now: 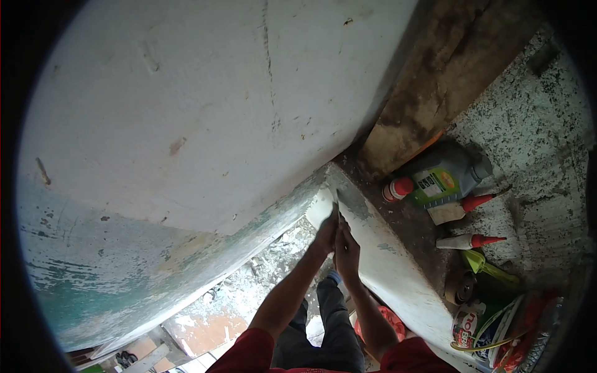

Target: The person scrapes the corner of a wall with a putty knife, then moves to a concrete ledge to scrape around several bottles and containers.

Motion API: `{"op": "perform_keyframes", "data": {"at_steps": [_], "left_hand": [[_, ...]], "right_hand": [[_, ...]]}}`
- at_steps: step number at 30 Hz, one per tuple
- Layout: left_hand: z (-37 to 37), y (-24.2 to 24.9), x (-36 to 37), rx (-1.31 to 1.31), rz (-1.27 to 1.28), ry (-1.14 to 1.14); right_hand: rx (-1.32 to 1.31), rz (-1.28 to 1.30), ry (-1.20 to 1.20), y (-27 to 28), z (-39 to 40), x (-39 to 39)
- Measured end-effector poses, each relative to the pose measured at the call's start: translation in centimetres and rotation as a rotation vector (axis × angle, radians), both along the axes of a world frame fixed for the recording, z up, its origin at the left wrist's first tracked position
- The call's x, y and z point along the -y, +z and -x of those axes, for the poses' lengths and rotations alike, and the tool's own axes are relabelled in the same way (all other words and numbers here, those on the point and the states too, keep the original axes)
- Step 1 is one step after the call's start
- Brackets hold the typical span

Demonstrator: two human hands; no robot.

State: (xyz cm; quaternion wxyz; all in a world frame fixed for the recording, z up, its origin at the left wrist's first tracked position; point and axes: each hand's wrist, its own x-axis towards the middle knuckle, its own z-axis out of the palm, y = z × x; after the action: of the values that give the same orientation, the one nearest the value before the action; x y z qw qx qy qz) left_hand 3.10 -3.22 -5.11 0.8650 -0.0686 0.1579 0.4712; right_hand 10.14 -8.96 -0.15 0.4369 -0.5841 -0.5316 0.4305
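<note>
Both hands meet at the inner corner where the white wall (205, 105) meets a white-painted ledge (385, 261). The left hand (326, 233) and the right hand (346, 248) are pressed side by side, their fingers closed together around a thin scraper-like blade (336, 200), mostly hidden, whose tip sits just above the fingers against the corner. Whether each hand grips it separately I cannot tell. To the right of the fingers, beyond the ledge, a grey jug with a green label (444, 175) lies on the speckled floor (535, 143), with two red-tipped sealant tubes (466, 205) (469, 241) just below it. Further down and right of the fingers sits a cluttered white bucket (479, 323). Below the fingers, dark trousers (336, 323) show.
</note>
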Motion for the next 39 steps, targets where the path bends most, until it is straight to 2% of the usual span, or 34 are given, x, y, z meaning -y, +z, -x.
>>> {"op": "perform_keyframes", "data": {"at_steps": [1, 4, 6, 8, 11, 14, 15, 20, 24, 25, 26, 28, 29, 32, 34, 36, 39], "left_hand": [[-0.5, 0.5, 0.3, -0.095, 0.049, 0.022], [0.4, 0.4, -0.6, -0.080, 0.023, 0.040], [2.1, 0.4, -1.9, 0.113, -0.080, 0.007], [2.7, 0.6, -2.0, -0.082, -0.035, 0.026], [1.4, 0.5, -0.5, 0.013, 0.041, -0.042], [2.2, 0.4, -1.4, 0.041, 0.017, -0.062], [2.8, 0.3, -1.7, 0.046, -0.056, -0.063], [1.1, 1.2, -0.5, -0.099, 0.176, -0.050], [2.2, 0.1, -2.0, -0.034, 0.116, -0.062], [3.1, 1.2, -2.1, 0.016, 0.090, -0.105], [3.0, 0.4, -1.8, -0.061, 0.080, -0.105], [1.8, -1.2, -1.0, -0.214, 0.052, -0.107], [0.3, -1.1, -0.8, -0.223, 0.253, -0.023], [1.5, -1.4, -1.1, -0.064, 0.085, -0.101], [2.9, -1.4, -2.5, 0.021, 0.209, -0.063], [3.2, -1.9, -2.1, -0.099, 0.084, -0.117], [1.0, -0.3, -1.2, -0.091, 0.358, -0.069]], "right_hand": [[-0.073, 0.083, -0.025, 1.3, 0.1, 0.6], [-0.049, 0.099, -0.008, 0.8, 0.9, -0.5], [-0.047, 0.100, -0.002, 0.8, 1.9, -1.6], [0.002, -0.050, -0.018, -1.0, 2.3, -1.7], [0.064, -0.253, -0.058, -2.7, 1.8, -1.1], [-0.122, 0.204, -0.032, 2.5, 2.3, -1.1], [-0.148, 0.243, -0.011, 3.0, 2.7, -1.6], [-0.159, 0.184, -0.036, 0.8, 2.0, -0.5], [-0.148, 0.268, -0.001, 2.3, 2.3, -1.7], [-0.143, 0.324, 0.002, 2.8, 2.6, -1.9], [-0.137, 0.380, 0.005, 3.3, 2.9, -2.0], [-0.134, 0.223, -0.023, 0.8, 2.3, -1.0], [-0.141, 0.180, -0.030, 0.2, 1.9, -0.6], [-0.147, 0.107, 0.004, -0.1, 2.0, -1.2], [-0.112, 0.099, 0.037, 0.1, 2.5, -2.2], [-0.137, 0.107, 0.021, -0.1, 2.7, -2.0], [-0.177, 0.142, -0.008, 0.3, 2.1, -1.4]]}}
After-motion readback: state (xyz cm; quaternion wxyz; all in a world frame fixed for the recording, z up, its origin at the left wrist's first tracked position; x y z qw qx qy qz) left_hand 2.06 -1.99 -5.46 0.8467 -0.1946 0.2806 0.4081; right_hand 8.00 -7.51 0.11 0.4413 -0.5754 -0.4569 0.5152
